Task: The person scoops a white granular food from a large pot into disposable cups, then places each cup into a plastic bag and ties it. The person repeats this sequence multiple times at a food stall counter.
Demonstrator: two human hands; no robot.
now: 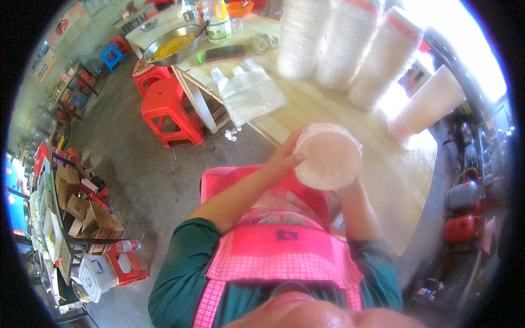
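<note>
I hold a round, whitish, plastic-wrapped bundle (328, 160) in front of my apron, near the table's edge. It looks like stacked disposable bowls or lids, but I cannot tell which. My left hand (289, 158) grips its left side, thumb resting against the rim. From below, my right hand (349, 186) supports it, with most of the fingers hidden behind the bundle. Tall stacks of clear disposable containers (301, 41), wrapped in film, stand farther back on the wooden table (393, 184). A separate white stack (432, 100) leans at the right.
White plastic bags (252, 92) hang over the table's near edge. Behind them are a phone (224, 53), a steel bowl (197, 43) of yellow food and a jug (218, 28). Red plastic stools (164, 98) stand left of the table. Cardboard boxes (96, 217) lie at far left.
</note>
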